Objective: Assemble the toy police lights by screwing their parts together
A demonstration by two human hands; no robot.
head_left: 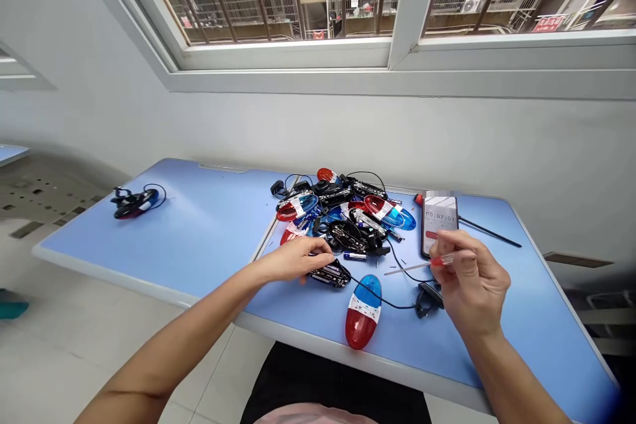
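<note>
A red-handled screwdriver sits pinched in a person's right hand, its long thin shaft running almost level and pointing left, the tip near a black light housing. The left hand is clamped down on that housing, fingers curled over its end. Both work above a pale blue desk with a white edge, set against a white wall beneath a window looking onto barred balconies, with a tiled floor below. Just beyond the hands lies a heap of red-and-blue lenses and black housings with wires. A red-and-blue oval light rests nearer the desk's edge, its black cable crossing beneath the shaft's line to a black clip. A phone showing a timer stands behind the right hand, and another oval light lies alone far left.
</note>
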